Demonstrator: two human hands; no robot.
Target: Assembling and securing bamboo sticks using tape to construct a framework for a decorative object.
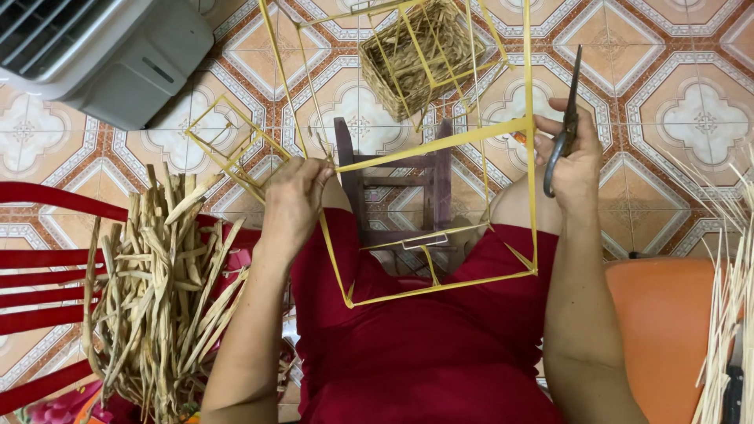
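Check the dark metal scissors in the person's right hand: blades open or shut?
Shut. The dark metal scissors show one narrow blade line pointing up from the right hand, with no gap between blades.

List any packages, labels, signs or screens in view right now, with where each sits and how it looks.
None in view: no package, label, sign or screen shows.
The grey appliance at the top left shows only a plain casing and vent slats.

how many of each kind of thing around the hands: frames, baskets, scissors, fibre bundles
yellow frames: 2, the big frame held by both the left hand and the right hand, and a small frame on the floor
woven basket: 1
scissors: 1
fibre bundle: 1
total: 5
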